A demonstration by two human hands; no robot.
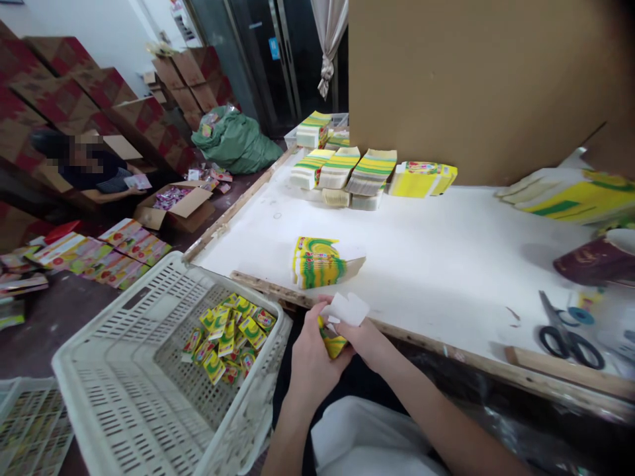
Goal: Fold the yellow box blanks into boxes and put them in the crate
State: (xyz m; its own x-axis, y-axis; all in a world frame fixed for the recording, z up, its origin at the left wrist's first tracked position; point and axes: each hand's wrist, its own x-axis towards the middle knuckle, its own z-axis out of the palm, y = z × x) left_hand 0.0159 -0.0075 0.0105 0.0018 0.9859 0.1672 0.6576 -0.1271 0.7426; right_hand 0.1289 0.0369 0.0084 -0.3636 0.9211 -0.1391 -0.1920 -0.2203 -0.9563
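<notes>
Both my hands meet just below the table's near edge around one small yellow-and-green carton point(333, 344) with a white flap sticking up. My left hand point(310, 354) wraps its fingers round the carton's left side. My right hand point(364, 340) pinches it from the right, by the flap. A short stack of flat yellow-green cartons point(317, 264) lies on the white table point(446, 264) just beyond my hands. To my left stands a white slatted crate point(124, 396) with several folded cartons point(231, 337) in its bottom.
More stacks of flat cartons point(347, 168) line the table's far side against a brown board. Black scissors point(568, 337) and a dark red cup point(595, 259) lie at the right. Another person point(94, 168) sits at the left among cardboard boxes. A green sack point(233, 142) lies behind.
</notes>
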